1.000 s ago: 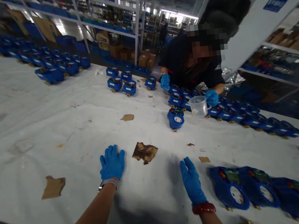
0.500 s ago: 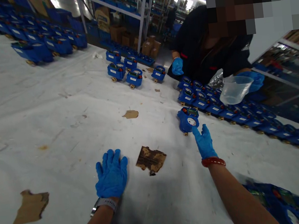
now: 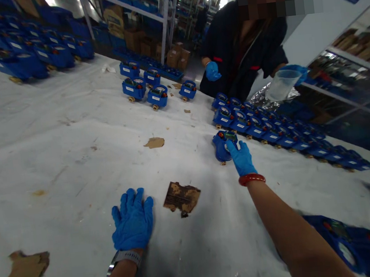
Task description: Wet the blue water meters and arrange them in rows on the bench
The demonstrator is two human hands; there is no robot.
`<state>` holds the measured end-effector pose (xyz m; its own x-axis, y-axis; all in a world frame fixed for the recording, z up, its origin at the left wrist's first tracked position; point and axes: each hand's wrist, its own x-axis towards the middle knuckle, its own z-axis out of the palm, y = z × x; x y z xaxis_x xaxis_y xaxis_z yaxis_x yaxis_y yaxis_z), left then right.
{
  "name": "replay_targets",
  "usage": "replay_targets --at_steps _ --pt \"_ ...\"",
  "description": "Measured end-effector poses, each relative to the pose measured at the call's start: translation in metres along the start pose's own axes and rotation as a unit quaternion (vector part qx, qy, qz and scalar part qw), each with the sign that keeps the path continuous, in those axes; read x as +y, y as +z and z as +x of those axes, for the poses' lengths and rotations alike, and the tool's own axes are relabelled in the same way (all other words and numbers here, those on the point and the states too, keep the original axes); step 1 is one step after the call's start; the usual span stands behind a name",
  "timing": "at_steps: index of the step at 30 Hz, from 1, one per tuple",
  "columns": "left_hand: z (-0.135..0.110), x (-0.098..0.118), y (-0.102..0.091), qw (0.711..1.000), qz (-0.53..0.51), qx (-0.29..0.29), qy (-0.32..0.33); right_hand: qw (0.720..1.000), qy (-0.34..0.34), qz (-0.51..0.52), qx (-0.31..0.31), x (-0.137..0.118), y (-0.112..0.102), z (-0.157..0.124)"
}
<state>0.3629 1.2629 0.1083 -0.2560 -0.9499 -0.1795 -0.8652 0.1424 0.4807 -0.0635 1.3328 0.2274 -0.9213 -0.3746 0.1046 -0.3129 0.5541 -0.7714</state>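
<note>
My left hand (image 3: 132,221), in a blue glove, lies flat on the white-covered table with its fingers spread. To its right is a torn brown cardboard piece (image 3: 182,198). My right hand (image 3: 242,158), also gloved, reaches forward to a single blue water meter (image 3: 221,148) with a round dial, a small green board and a brass fitting. Its fingers are apart and overlap the meter's right side, partly covering the dial; whether they touch it is hard to tell. Just behind that meter begin rows of similar blue meters (image 3: 256,128).
Across the table a co-worker (image 3: 228,50) in dark clothes holds a clear plastic cup (image 3: 283,85). More blue meters stand at far left (image 3: 20,63), back middle (image 3: 157,96) and lower right (image 3: 348,244). Cardboard scraps (image 3: 25,272) lie about.
My right hand has moved closer to the lone meter and now overlaps its dial. My left hand stays flat. The co-worker's cup has shifted back and the view has turned slightly.
</note>
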Motion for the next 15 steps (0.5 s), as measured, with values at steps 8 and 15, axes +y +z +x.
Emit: replay_targets --at_steps 8,15 --pt "0.000 0.006 -0.020 0.999 0.015 0.009 0.042 0.998 -0.026 0.042 0.039 0.056 -0.042 -0.187" --pt "-0.005 0.019 -0.037 0.994 0.041 0.044 0.091 0.971 0.198 0.098 0.095 0.147 -0.090 -0.352"
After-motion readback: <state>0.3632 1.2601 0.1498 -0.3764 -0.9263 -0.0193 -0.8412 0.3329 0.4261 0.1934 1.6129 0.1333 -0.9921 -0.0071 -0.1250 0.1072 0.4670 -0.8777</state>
